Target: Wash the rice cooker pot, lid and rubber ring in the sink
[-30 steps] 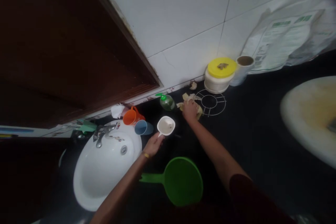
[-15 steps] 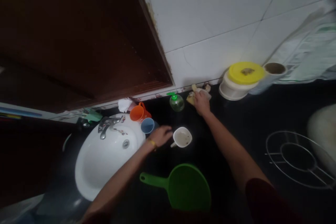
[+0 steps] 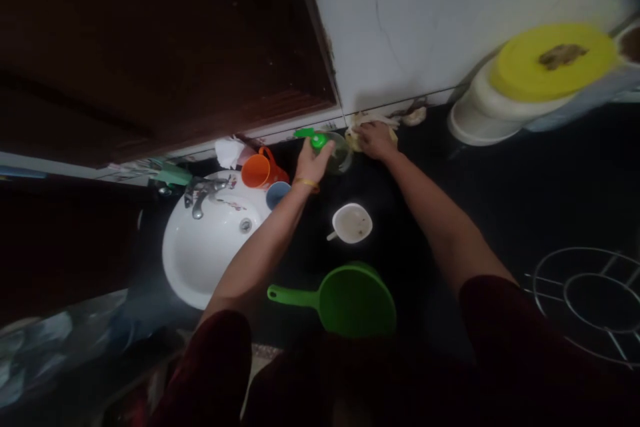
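My left hand (image 3: 313, 161) is closed around the neck of a clear pump bottle (image 3: 339, 153) with a green pump top (image 3: 319, 141), at the back of the dark counter. Just right of it, my right hand (image 3: 377, 140) presses its curled fingers on a crumpled yellowish cloth (image 3: 355, 139) against the wall's foot. A white cup (image 3: 352, 224) with some cloudy liquid and dark specks in it stands nearer to me, between my forearms. Closer still is a green plastic dipper (image 3: 356, 301), its handle pointing left.
To the left is a white washbasin (image 3: 183, 260) with a metal tap (image 3: 199, 197). An orange mug (image 3: 257, 171) and a blue cup (image 3: 277, 195) stand by its rim. On the right are a yellow-lidded container (image 3: 555, 60) and a round wire rack (image 3: 595, 300).
My left hand has moved from beside the white cup up to the pump bottle and closed on it. The right hand remains on the cloth, which has shifted slightly left. The view has shifted.
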The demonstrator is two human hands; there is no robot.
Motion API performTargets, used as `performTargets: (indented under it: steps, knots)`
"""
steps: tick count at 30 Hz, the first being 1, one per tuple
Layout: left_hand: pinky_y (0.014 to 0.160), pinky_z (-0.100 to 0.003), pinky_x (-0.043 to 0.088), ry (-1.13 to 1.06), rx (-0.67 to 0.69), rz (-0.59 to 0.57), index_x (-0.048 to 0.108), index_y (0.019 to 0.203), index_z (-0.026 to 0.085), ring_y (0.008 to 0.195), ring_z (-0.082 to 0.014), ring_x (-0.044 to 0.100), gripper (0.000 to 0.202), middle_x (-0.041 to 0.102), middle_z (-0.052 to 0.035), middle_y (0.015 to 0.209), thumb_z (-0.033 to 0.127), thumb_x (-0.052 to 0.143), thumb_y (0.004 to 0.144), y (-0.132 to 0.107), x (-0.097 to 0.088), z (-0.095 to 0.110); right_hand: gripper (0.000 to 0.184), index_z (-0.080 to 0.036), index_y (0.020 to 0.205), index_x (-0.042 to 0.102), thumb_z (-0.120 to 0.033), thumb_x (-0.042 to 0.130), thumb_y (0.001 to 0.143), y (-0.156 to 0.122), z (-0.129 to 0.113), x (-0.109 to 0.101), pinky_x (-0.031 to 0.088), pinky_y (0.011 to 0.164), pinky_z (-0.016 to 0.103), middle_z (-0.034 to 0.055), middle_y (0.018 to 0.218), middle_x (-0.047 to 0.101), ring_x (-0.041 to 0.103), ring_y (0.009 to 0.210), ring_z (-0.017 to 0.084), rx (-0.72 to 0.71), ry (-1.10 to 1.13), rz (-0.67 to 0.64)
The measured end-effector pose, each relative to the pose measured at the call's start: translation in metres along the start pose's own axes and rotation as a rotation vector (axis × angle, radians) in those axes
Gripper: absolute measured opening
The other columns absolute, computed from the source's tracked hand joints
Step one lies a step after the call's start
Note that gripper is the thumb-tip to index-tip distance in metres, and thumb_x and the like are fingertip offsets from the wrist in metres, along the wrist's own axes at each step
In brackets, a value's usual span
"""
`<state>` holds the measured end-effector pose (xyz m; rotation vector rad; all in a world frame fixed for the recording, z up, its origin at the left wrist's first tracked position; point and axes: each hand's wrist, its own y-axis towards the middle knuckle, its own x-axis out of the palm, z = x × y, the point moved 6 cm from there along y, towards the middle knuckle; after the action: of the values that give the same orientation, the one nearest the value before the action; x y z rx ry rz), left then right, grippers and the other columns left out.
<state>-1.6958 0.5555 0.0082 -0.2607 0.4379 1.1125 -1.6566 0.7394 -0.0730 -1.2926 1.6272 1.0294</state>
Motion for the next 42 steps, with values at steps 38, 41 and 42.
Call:
performTargets:
  steps: [38, 41, 42]
  knots:
    - [0.1, -0.034, 0.042, 0.103, -0.21, 0.234, 0.056, 0.114, 0.014, 0.107, -0.022, 0.061, 0.044, 0.064, -0.0115, 0.111, 0.037, 0.064, 0.078, 0.035, -0.024, -0.019, 0.036, -0.029, 0.12, 0.062, -0.036, 0.045, 0.09, -0.209, -0.055, -0.006, 0.029, 0.088, 0.041, 0.0089, 0.117, 0.061, 0.046, 0.103, 0.028, 0.2, -0.112, -0.105]
    - [0.103, -0.036, 0.04, 0.106, -0.208, 0.196, 0.054, 0.119, 0.014, 0.111, -0.0226, 0.059, 0.046, 0.063, -0.012, 0.116, 0.039, 0.061, 0.08, 0.046, -0.006, -0.024, 0.03, -0.025, 0.107, 0.068, -0.035, 0.047, 0.089, -0.251, -0.056, -0.019, 0.031, 0.076, 0.034, 0.0089, 0.095, 0.063, 0.049, 0.086, 0.022, 0.222, -0.071, -0.143]
    - [0.105, -0.036, 0.038, 0.108, -0.205, 0.186, 0.052, 0.122, 0.014, 0.115, -0.023, 0.057, 0.049, 0.062, -0.013, 0.119, 0.038, 0.061, 0.08, 0.051, -0.001, -0.023, 0.03, -0.023, 0.103, 0.069, -0.035, 0.045, 0.089, -0.251, -0.047, -0.03, 0.031, 0.074, 0.033, 0.009, 0.09, 0.063, 0.049, 0.084, 0.021, 0.265, -0.079, -0.118]
